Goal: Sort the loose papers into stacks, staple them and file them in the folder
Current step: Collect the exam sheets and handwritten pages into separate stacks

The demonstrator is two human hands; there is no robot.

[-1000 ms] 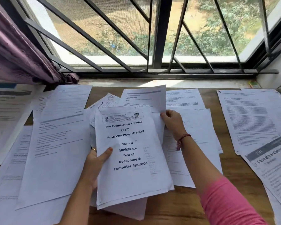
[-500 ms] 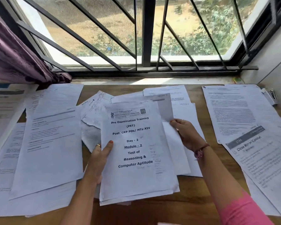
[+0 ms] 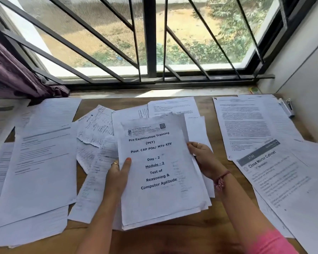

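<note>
A thin stack of white printed sheets (image 3: pixel 160 173), its top page headed "Pre Examination Training", is held above the middle of a brown wood-grain desk (image 3: pixel 217 233). Its left edge is gripped by the left hand (image 3: pixel 117 178), thumb laid flat on the cover; its right edge is pinched by the right hand (image 3: pixel 204 160), fingers tucked behind the pages. The stack's lower corners are fanned unevenly. Loose flat sheets (image 3: pixel 42 162) are spread at the left, a torn, creased handwritten scrap (image 3: pixel 95 129) lies just beside the stack, and a printed page titled "Close Mirror Cabinet" (image 3: pixel 275 178) lies at the right. A black metal window grille (image 3: pixel 151 41) is seen behind.
</note>
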